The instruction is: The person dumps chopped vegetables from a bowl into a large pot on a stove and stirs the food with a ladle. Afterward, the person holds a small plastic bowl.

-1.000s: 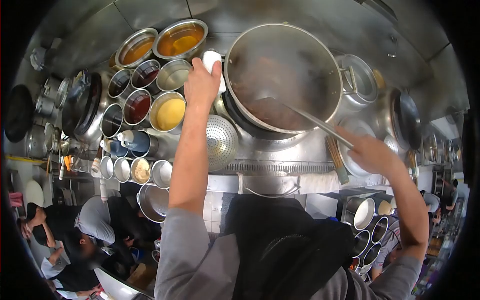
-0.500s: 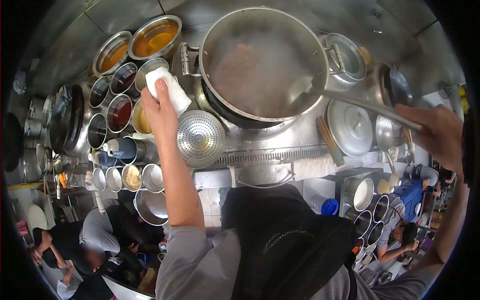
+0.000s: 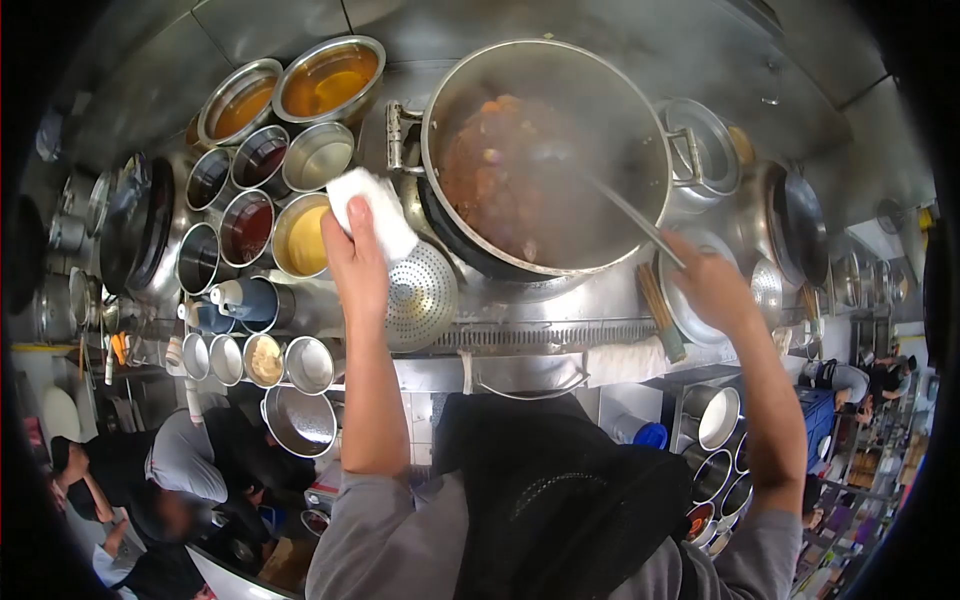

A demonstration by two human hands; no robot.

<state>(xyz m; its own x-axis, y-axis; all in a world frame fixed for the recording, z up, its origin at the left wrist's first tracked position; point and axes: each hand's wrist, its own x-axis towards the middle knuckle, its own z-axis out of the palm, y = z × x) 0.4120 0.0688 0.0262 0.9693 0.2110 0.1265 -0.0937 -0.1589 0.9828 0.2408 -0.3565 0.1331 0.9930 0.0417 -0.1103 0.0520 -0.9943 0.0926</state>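
My left hand point(image 3: 358, 250) is closed on a folded white cloth point(image 3: 375, 212), thumb on top, in the air left of the big pot's handle. Below the cloth lies a round perforated strainer point(image 3: 420, 295). My right hand point(image 3: 712, 285) grips a long-handled metal utensil point(image 3: 635, 218) at the pot's right front side. The shaft slants down into the large steaming pot point(image 3: 668, 190), and steam and food hide its working end. Reddish-brown food with orange chunks point(image 3: 490, 165) fills the pot's bottom.
Metal containers of sauces, including a yellow one point(image 3: 303, 240), and two bowls of amber liquid point(image 3: 330, 85) stand at left. A lid point(image 3: 700, 310) and a bundle of sticks point(image 3: 662, 312) lie right of the pot. Other people point(image 3: 190, 455) work behind.
My right hand has swung left and closer to the pot, its utensil reaching deeper in. My left hand with the cloth has shifted right and slightly down. More food shows through the steam.
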